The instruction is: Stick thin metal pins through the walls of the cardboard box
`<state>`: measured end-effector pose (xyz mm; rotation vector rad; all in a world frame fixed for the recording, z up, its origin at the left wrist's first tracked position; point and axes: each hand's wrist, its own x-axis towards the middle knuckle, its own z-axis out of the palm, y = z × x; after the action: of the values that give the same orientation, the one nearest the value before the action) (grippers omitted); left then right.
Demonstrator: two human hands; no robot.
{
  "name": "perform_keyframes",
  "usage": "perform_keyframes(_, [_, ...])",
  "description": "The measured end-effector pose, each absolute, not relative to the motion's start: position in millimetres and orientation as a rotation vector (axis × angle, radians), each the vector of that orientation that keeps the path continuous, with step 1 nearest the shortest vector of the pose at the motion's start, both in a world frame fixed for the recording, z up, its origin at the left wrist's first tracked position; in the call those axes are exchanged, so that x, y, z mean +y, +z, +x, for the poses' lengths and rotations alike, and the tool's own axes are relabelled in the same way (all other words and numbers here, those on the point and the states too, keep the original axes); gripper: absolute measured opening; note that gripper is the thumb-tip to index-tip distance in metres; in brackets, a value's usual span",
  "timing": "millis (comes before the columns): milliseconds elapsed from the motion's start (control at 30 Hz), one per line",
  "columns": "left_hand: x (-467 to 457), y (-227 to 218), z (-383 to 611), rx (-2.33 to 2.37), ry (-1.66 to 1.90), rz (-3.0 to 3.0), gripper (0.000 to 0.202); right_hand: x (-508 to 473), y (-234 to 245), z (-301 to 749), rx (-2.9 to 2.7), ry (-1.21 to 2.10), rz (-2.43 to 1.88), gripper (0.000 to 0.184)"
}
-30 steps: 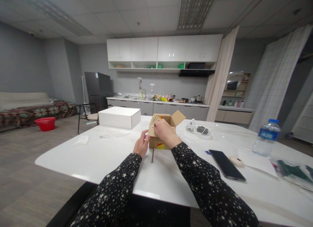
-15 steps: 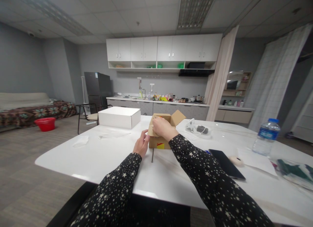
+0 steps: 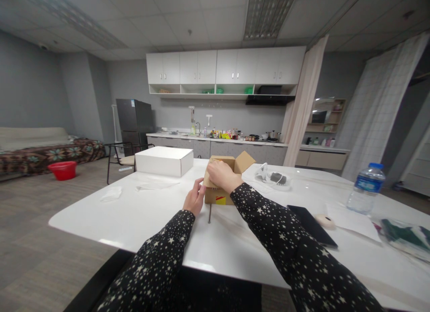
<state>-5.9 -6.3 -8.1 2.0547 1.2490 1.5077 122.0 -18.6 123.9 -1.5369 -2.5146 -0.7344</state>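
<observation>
A small brown cardboard box (image 3: 211, 195) with a red and yellow label on its front stands on the white table, one flap raised on its right. My left hand (image 3: 194, 198) is at its left side, thumb and fingers closed against the cardboard. Over the top of the box, my right hand (image 3: 223, 175) has its fingers curled down by the left flap. Whatever those fingertips grip is hidden. From under the box's front edge a thin dark rod (image 3: 209, 215) with a small head points toward me on the tabletop.
A white box (image 3: 161, 162) stands to the left, near a crumpled tissue (image 3: 111, 194). Right of the cardboard box lies a white corded item (image 3: 273, 177). Farther right are a black phone (image 3: 312, 227), a paper sheet (image 3: 352, 222), a water bottle (image 3: 366, 189) and a plastic-wrapped green item (image 3: 406, 233).
My right hand has shifted slightly left and down over the box, its fingers more curled. My left hand and the box keep their places.
</observation>
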Motion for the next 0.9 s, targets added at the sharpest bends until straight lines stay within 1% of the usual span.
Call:
perform_keyframes(633, [-5.9,-8.5,-6.1,1.239,1.508,2.047,0.046,-22.3,125.8,121.3,-2.593,-0.832,-1.442,0.022])
perform_keyframes(900, [-2.7,-10.0,-7.8,1.231,1.493,2.05,0.048,-31.0,122.2,125.2,-2.608,-0.762,-1.396,0.024])
